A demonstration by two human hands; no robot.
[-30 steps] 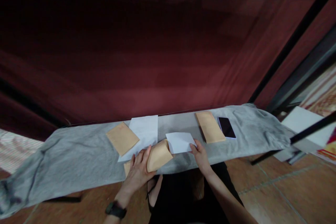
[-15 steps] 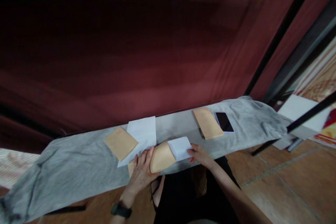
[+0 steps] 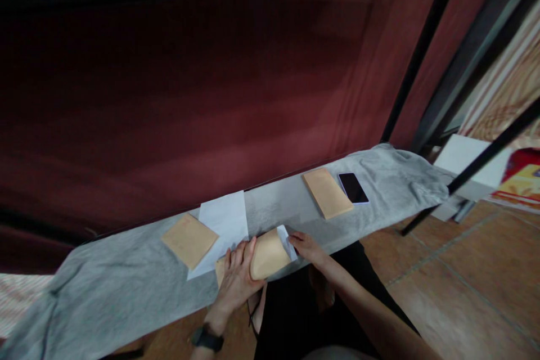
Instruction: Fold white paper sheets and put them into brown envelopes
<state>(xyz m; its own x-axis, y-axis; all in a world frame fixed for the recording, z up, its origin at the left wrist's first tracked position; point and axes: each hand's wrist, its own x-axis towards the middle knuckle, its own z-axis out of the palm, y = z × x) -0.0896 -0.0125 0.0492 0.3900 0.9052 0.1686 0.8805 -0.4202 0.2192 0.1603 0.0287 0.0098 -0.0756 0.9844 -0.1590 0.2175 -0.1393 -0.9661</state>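
A brown paper envelope (image 3: 270, 255) lies at the near edge of the cloth-covered surface, its mouth towards the right. Across its left part, my left hand (image 3: 240, 271) holds it, fingers over the top and thumb near the lower edge. Folded white paper (image 3: 285, 241) sits mostly inside the envelope, only a narrow strip showing at the mouth. My right hand (image 3: 304, 246) is closed on that strip's outer edge; its fingertips are partly hidden.
Grey cloth (image 3: 139, 275) covers the narrow bench. A second brown envelope (image 3: 189, 241) overlaps a white sheet (image 3: 225, 214) at left. Further right lie another brown envelope (image 3: 328, 193) and a phone (image 3: 353, 188). A dark red panel (image 3: 211, 95) rises behind; a black post (image 3: 422, 56) stands right.
My right hand has moved left, and the folded paper has slid deeper into the envelope. My left hand stays on the envelope. The camera view has shifted slightly.
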